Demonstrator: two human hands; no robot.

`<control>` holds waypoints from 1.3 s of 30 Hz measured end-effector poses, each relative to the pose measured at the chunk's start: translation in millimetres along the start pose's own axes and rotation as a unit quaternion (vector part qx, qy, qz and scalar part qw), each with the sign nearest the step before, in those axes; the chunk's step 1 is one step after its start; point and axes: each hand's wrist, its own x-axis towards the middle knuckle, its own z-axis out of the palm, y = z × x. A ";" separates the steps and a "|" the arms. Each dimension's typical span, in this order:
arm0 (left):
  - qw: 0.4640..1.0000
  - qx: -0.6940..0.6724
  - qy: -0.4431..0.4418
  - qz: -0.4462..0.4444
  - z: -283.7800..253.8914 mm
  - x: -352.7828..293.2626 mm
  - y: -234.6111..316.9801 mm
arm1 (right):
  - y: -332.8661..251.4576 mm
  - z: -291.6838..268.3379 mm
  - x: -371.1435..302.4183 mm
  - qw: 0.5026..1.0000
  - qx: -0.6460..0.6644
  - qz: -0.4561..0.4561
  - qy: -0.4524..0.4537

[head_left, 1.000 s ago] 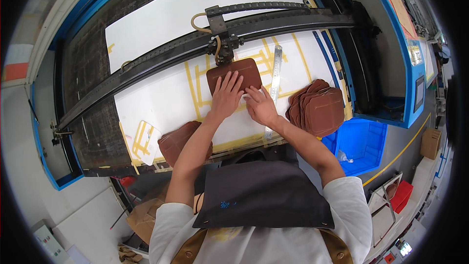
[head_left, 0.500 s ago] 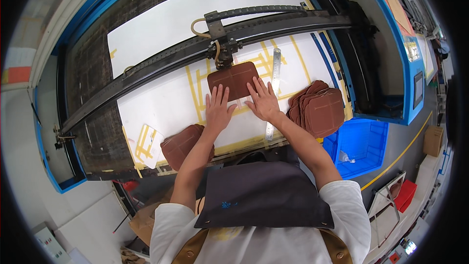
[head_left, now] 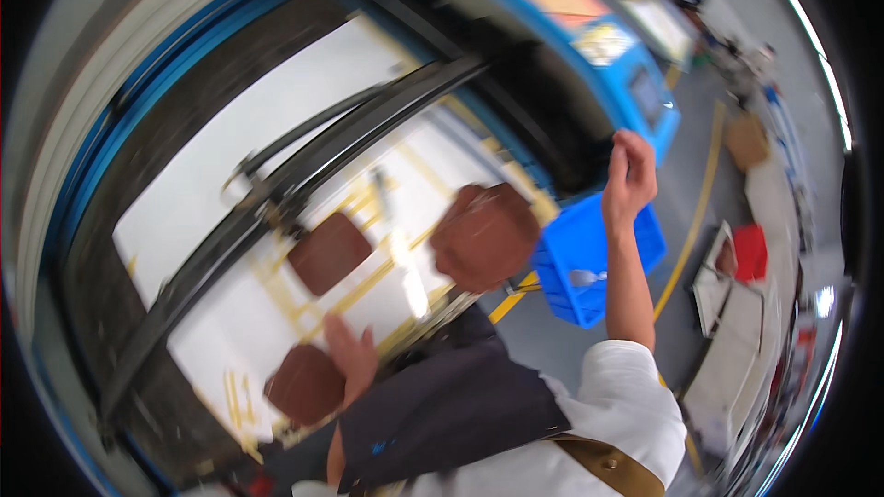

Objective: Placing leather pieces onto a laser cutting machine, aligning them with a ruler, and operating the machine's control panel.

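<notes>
A brown leather-like panel with rounded corners lies flat on the white sheet, beside the machine's dark head, with neither hand on it. My left hand, blurred, is next to the smaller stack of brown panels, thumb apart from the fingers and nothing seen in it; whether it touches the stack I cannot tell. Out to the right, my right hand is raised in front of the blue machine housing, below its small screen. Its fingers are loosely bent, partly apart, with nothing visible between them.
A larger stack of brown panels lies at the bed's right. A metal ruler rests between it and the single panel. The black gantry beam crosses the bed. A blue crate stands on the floor.
Both hands have left the single panel. My right hand has swung right and up toward the housing; my left has drawn back near the smaller stack. My view has turned to the right.
</notes>
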 end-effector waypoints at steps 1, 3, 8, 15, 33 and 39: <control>1.000 -0.003 0.012 0.018 -1.6 -9.3 5.3 | 23.2 -17.4 29.2 0.994 0.032 0.041 0.091; 1.000 0.015 -0.003 0.023 8.7 -30.8 9.0 | 80.8 -38.6 81.4 0.980 0.048 0.099 0.168; 0.980 0.039 -0.040 0.190 25.4 -13.1 10.0 | 213.0 -85.0 130.6 0.976 -0.104 0.177 0.076; 0.976 0.059 -0.001 0.211 25.9 -18.5 14.0 | 211.4 -69.8 141.0 0.938 -0.264 0.221 0.038; 0.977 0.037 0.029 0.209 14.3 -17.1 33.1 | 326.5 -117.7 179.9 0.944 -0.279 0.175 0.020; 0.975 0.043 0.033 0.218 11.6 -15.1 26.5 | 336.0 -129.3 182.4 0.946 -0.244 0.213 0.014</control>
